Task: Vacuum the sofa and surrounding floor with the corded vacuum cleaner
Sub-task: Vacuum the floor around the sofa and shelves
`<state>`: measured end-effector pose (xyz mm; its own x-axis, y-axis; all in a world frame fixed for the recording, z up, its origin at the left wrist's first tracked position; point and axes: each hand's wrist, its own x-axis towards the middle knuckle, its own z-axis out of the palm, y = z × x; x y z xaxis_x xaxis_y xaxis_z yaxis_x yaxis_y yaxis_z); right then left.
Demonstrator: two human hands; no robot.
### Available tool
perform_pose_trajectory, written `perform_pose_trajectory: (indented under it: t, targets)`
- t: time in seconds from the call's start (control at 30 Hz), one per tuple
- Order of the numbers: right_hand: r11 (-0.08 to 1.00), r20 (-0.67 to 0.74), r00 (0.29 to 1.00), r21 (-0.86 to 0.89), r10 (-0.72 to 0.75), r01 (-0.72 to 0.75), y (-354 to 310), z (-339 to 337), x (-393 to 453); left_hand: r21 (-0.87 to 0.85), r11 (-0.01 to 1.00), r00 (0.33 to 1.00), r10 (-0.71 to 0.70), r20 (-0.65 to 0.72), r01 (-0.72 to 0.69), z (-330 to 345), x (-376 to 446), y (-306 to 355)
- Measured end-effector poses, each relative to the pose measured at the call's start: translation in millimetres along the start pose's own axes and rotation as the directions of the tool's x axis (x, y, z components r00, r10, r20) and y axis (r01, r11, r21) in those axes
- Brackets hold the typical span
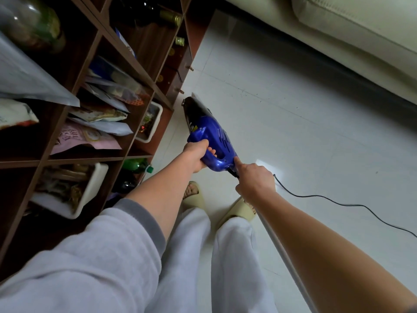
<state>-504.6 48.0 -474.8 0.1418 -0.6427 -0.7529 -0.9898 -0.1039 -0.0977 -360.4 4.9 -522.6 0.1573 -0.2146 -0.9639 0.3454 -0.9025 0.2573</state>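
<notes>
The blue handheld vacuum cleaner points its dark nozzle down at the white tile floor, close to the foot of the shelf unit. My left hand grips its loop handle. At the vacuum's rear end, my right hand has its fingers curled where the black power cord leaves the body, and its index finger touches the blue casing. The cord trails away to the right over the floor. The pale sofa runs along the top right.
A dark wooden shelf unit full of bags, bottles and white bins stands tight on the left. My feet in beige slippers are just behind the vacuum. A pale rod runs under my right forearm.
</notes>
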Motion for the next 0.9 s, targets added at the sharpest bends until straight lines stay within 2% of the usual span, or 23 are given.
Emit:
perform_pose_trajectory:
  t: [0.33, 0.53, 0.9]
  targets:
    - [0.998, -0.061, 0.996, 0.033, 0.062, -0.06, 16, 6, 23, 0.041, 0.998, 0.999, 0.041, 0.033, -0.042, 24, 21, 8]
    - [0.988, -0.089, 0.99, 0.117, 0.113, -0.102, 21, 12, 42, 0.121, 0.989, 0.996, 0.086, 0.031, -0.089, 38, 36, 21]
    - [0.967, -0.102, 0.981, 0.212, 0.166, -0.141, 44, 13, 81, 0.159, 0.976, 0.988, 0.145, 0.048, -0.15, 72, 69, 38]
